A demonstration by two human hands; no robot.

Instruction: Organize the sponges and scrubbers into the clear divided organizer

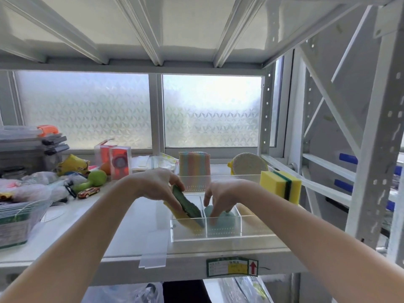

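Note:
The clear divided organizer (220, 236) sits on the white shelf near its front edge. My left hand (156, 183) grips a yellow sponge with a green scouring side (187, 205), tilted, its lower end inside the organizer's left compartment. My right hand (223, 194) reaches into the middle compartment, fingertips on a teal scrubber (218, 221). Behind the organizer a striped pastel sponge cloth (193, 166) stands upright. A round beige scrubber (248, 165) stands at the back right. Two yellow sponges (281, 186), green sides pressed together, stand on edge at the organizer's right.
Clutter fills the shelf's left: a green dumbbell (93, 180), a toy car (88, 192), plastic bags, a clear basket (19, 224), stacked boxes (32, 147). A white shelf post (376, 149) rises on the right. Tape (153, 260) hangs over the front edge.

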